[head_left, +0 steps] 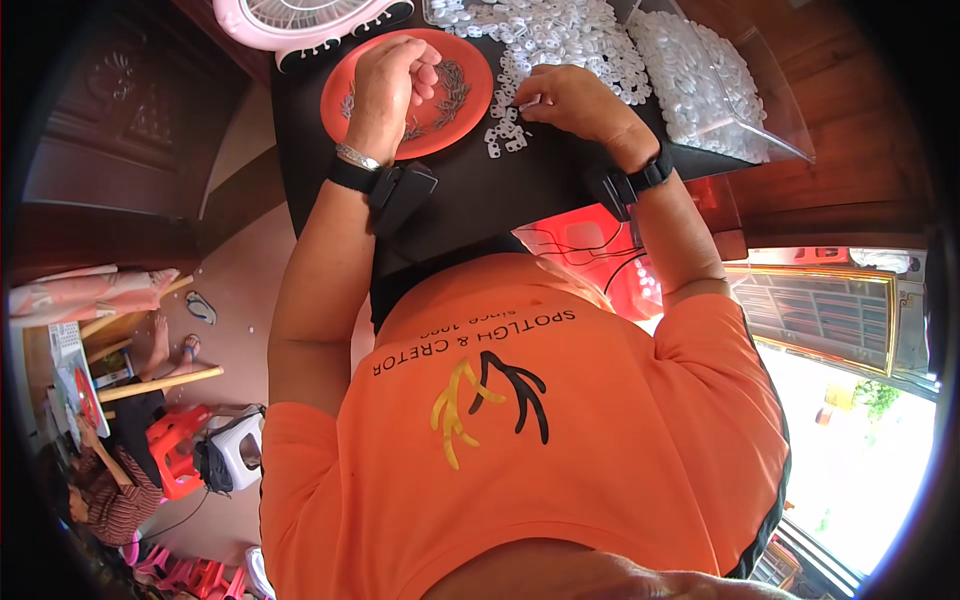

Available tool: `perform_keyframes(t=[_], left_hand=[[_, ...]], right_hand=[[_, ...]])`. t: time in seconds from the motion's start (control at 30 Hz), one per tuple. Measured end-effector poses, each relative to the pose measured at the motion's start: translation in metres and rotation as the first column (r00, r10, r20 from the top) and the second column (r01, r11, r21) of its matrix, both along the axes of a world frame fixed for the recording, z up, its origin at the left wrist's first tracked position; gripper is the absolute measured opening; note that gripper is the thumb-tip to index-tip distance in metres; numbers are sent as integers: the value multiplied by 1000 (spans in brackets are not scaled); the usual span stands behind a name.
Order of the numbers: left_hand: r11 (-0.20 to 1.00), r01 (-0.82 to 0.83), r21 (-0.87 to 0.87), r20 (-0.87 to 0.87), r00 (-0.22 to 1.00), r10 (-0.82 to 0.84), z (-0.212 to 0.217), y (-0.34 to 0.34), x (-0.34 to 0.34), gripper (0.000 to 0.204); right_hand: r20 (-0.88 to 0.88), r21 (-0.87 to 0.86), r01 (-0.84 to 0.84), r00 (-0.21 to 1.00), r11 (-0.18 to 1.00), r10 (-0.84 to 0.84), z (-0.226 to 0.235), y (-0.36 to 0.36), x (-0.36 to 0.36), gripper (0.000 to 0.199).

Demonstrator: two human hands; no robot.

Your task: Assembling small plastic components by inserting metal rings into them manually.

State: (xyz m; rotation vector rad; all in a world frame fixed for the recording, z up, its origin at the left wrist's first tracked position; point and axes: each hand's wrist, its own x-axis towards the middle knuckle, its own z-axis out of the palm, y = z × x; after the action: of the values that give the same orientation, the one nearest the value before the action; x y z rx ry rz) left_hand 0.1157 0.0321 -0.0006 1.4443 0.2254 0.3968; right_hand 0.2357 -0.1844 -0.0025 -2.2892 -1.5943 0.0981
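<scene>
My left hand (393,85) hovers over a red round plate (476,108) that holds several thin dark metal pieces (455,82); its fingers are curled together, pinching something too small to make out. My right hand (572,100) rests on the black table (470,190) next to a heap of small white plastic parts (560,40), its fingers closed on one white part (527,103). A few loose white parts (505,140) lie just below that hand. Both wrists wear black bands.
A clear plastic bin (715,85) full of white parts stands at the right. A pink fan (300,22) sits behind the plate. A red stool (600,255) is under the table. Another person (110,490) sits on the floor at lower left among red stools.
</scene>
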Motion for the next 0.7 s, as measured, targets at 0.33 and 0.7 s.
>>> perform_keyframes(t=[0.33,0.7], left_hand=[[1000,15,-14,37,999,-14,0,1,-2,24],[1000,4,-6,13,1000,-4,-1,0,2,24]], right_hand=[[-60,56,-42,997,998,46,9,0,-23,15],[58,55,25,998,998,-29,-2,7,-14,14]])
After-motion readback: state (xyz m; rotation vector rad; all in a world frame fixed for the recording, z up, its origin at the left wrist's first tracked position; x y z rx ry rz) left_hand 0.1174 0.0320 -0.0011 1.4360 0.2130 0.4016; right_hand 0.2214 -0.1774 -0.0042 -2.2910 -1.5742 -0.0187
